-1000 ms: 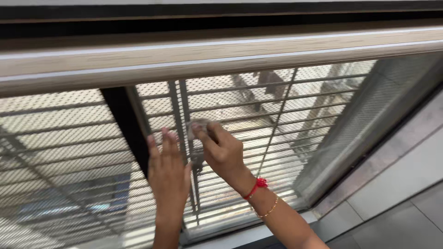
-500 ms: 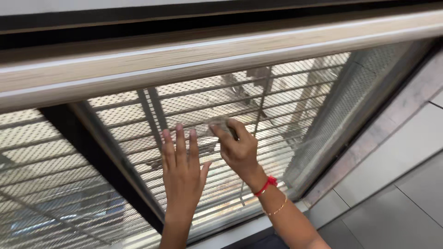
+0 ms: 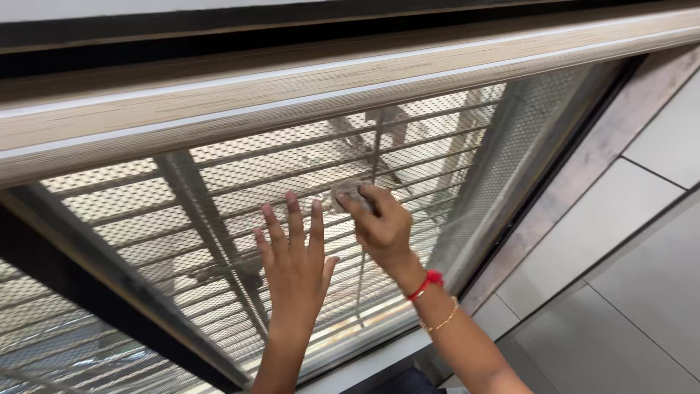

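My left hand (image 3: 294, 252) lies flat against the glass pane (image 3: 219, 175) of a window, fingers spread and pointing up, holding nothing. Just to its right, my right hand (image 3: 380, 222) presses a small crumpled grey cloth (image 3: 345, 191) against the same pane with the fingertips. A red band and a thin gold chain circle my right wrist. Behind the glass runs a metal mesh with horizontal bars.
A wide wood-tone rail (image 3: 292, 95) crosses above the window. A dark vertical frame post (image 3: 65, 284) stands at the lower left. The window's side frame (image 3: 525, 190) slants down at the right, next to grey wall tiles (image 3: 627, 241).
The view has swung left to right, so the dark post has slid towards the left edge. Both hands have shifted right along the pane, the right one still pressing the cloth.
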